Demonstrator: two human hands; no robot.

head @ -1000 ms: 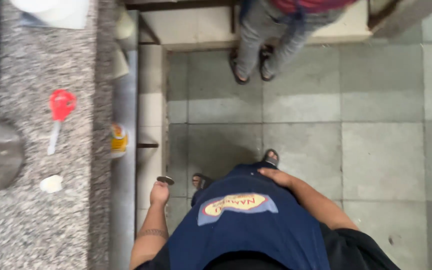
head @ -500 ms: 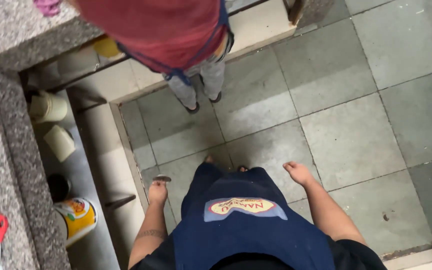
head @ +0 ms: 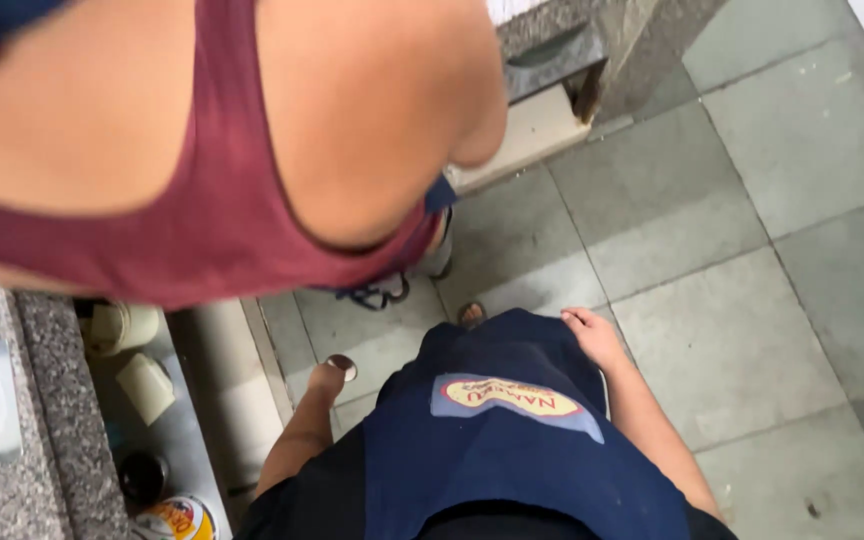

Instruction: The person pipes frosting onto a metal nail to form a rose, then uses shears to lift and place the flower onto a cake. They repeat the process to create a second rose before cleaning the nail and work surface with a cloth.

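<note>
Fingers of the left hand (head: 327,378) are curled around a small round metal piece (head: 341,367), too small to tell its kind, held low at the person's side above the grey tiled floor (head: 732,340). Right hand (head: 592,335) hangs at the other side, its fingers (head: 577,318) loosely bent and holding nothing, resting against the edge of the dark blue apron (head: 512,440) that carries an oval badge. Just left of the left hand, a low shelf (head: 192,440) under the speckled stone worktop (head: 52,440) holds pale cups (head: 142,385), a dark jar (head: 140,475) and a yellow-labelled tin (head: 177,518). Another person in a maroon sleeveless top (head: 202,230) leans in close, filling the upper left of the view.
</note>
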